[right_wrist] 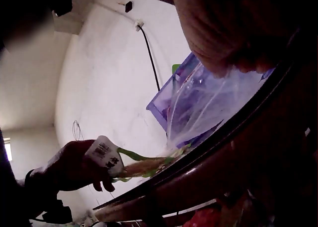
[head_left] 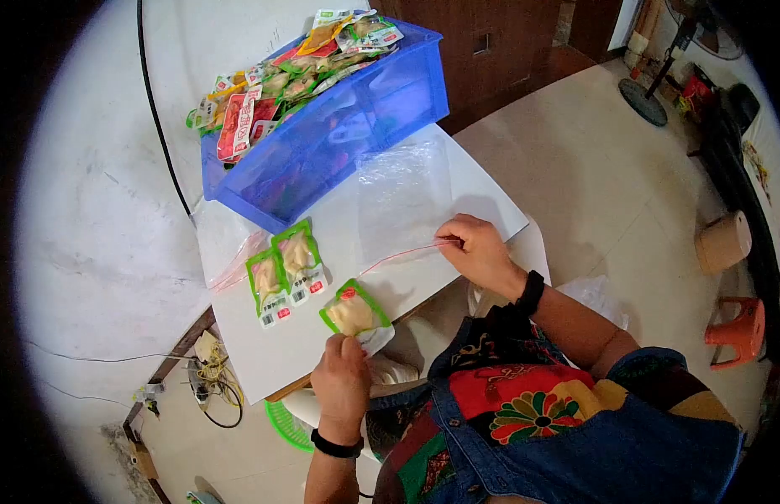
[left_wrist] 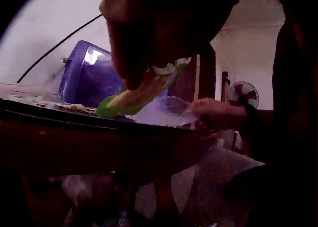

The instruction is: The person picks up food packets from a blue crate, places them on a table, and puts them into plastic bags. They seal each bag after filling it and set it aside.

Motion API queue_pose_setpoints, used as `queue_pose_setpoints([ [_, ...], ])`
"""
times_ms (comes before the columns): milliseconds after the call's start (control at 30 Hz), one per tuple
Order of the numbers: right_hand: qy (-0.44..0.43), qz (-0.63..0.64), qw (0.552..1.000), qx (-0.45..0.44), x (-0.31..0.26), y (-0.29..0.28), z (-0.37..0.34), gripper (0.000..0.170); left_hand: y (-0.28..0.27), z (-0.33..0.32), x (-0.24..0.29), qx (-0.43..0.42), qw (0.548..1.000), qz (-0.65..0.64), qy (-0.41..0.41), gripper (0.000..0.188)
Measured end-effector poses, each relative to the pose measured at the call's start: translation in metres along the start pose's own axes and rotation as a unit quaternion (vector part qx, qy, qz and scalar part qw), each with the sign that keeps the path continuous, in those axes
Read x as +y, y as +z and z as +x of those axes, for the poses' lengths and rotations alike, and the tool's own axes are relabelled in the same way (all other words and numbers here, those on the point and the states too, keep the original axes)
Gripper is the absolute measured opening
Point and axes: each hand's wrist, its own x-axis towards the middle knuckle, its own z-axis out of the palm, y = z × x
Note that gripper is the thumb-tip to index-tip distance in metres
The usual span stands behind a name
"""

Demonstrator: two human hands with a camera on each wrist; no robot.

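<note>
My left hand (head_left: 342, 382) pinches the white end of a green-edged food pouch (head_left: 354, 314), with pale, meat-like contents showing through its clear front. In the left wrist view, the pouch (left_wrist: 136, 99) slants down from the fingers towards the tabletop. My right hand (head_left: 484, 256) pinches a clear plastic zip bag (head_left: 404, 202) at the end of its red-lined mouth. The bag lies on the white table, its mouth edge facing me. Two similar pouches, a left one (head_left: 267, 284) and a right one (head_left: 298, 256), lie side by side left of the held pouch.
Behind the bag, a blue plastic crate (head_left: 339, 143) is heaped with colourful packets (head_left: 293, 80). Another clear bag with a red strip (head_left: 243, 259) lies by the table's left edge. Below the front edge is a green basket (head_left: 287, 427). An orange stool (head_left: 734, 333) stands off to the right.
</note>
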Motion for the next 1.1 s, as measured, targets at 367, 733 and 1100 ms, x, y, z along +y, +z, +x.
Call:
queue_pose_setpoints([
  [367,-0.003,-0.004,1.000,-0.025,0.000,0.000,0.001,0.009,-0.013,-0.002,0.007,0.194,0.955,-0.135,0.180,0.025],
  [733,0.041,0.029,0.996,-0.076,-0.002,-0.003,-0.004,0.007,0.027,0.046,0.006,0.167,0.946,-0.017,0.276,0.020],
  [1100,-0.051,0.077,0.984,-0.155,-0.007,0.003,-0.008,0.009,0.033,0.084,0.016,0.112,0.961,0.094,0.234,0.008],
])
